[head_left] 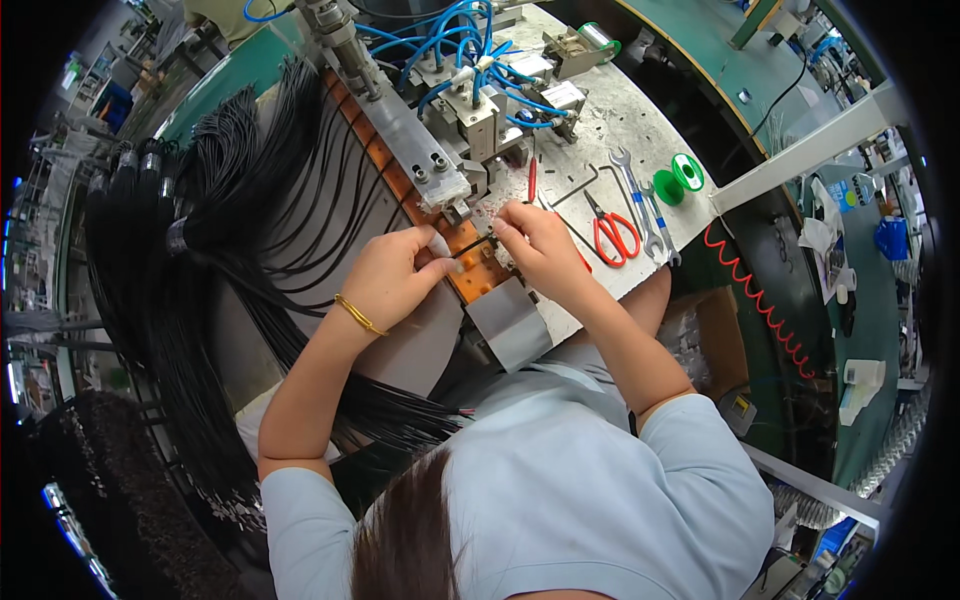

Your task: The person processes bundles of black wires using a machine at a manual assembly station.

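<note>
Over the copper-coloured plate [482, 282] at the front of a pneumatic machine [400, 140], both my hands work close together. A short stretch of black cable [472, 246] spans the gap between them. My left hand [392, 272], with a white covering on a fingertip and a yellow bracelet at the wrist, pinches the cable on one side. Thumb and fingers of my right hand [543, 250] are pressed together at its other end, beside the machine's metal head; the very tip is hidden. A grey metal block [510, 322] sits just below the hands.
Bundles of black cables [185, 300] hang at left. Right of the machine lie red-handled pliers [615, 238], wrenches [645, 205], hex keys [578, 188] and a green spool [680, 178]. A red coiled hose [765, 310] hangs by a white frame post [810, 145]; a cardboard box [722, 340] stands below.
</note>
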The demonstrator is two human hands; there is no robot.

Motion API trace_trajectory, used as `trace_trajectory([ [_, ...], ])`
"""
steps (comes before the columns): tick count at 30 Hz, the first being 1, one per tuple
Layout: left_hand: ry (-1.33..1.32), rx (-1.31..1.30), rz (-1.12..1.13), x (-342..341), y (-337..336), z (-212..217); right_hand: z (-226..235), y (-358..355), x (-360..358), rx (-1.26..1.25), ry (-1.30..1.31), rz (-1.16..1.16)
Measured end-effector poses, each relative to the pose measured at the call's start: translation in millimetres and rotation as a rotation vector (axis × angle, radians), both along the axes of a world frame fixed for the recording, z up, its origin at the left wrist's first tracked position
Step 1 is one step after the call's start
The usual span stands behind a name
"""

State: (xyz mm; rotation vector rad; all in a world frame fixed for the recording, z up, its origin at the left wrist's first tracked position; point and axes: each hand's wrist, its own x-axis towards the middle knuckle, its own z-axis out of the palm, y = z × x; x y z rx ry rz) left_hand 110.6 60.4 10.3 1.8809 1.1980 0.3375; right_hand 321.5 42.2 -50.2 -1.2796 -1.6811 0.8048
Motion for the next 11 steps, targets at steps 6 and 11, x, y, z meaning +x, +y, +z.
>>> trace_trajectory([
  [6,0.112,0.054,0.027,2,-3,-9,-24,8,-1,-0.196,0.246,0.13],
  [11,0.273,0.327,0.047,-10,-5,1,-48,13,-11,-0.246,0.402,0.092],
])
